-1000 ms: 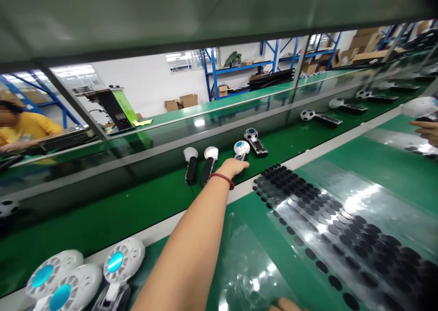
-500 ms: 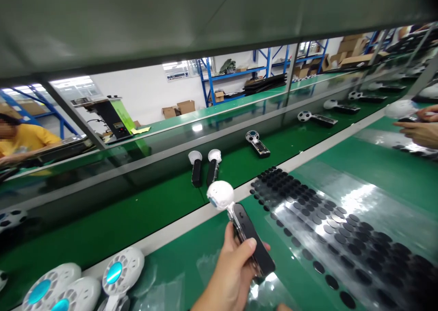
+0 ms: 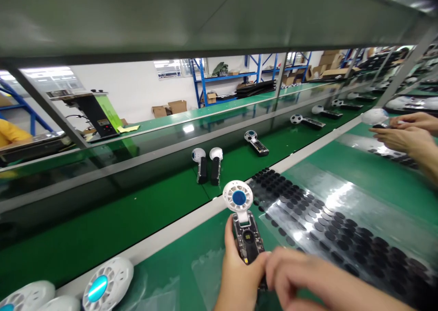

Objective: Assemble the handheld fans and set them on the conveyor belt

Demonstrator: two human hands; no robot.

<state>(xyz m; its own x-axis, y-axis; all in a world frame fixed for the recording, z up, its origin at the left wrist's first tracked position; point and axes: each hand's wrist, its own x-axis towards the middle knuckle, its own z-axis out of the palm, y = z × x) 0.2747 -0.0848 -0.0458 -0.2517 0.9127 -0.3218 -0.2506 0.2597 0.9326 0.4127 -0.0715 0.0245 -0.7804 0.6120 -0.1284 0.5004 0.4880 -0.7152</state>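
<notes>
A handheld fan (image 3: 238,197) with a white round head and a blue centre is upright in my left hand (image 3: 238,274), which wraps round its handle. The handle's open face shows circuit parts and a dark round recess. My right hand (image 3: 290,270) comes in from the lower right, its fingers curled together against the lower handle beside my left thumb. What its fingertips pinch, if anything, is hidden. Just right of the fan lies a clear sheet with rows of black round stickers (image 3: 321,222).
Several fans lie on the green conveyor (image 3: 164,210), including a white pair (image 3: 216,160) and a football-patterned one (image 3: 256,142). White fans (image 3: 107,283) stand at lower left. A co-worker's hands (image 3: 410,133) handle a fan at right. A grey panel (image 3: 171,18) hangs overhead.
The held fan has turned from its black back to its open circuit side, with the blue centre facing me. My right hand has come in to the handle. The view has shifted slightly.
</notes>
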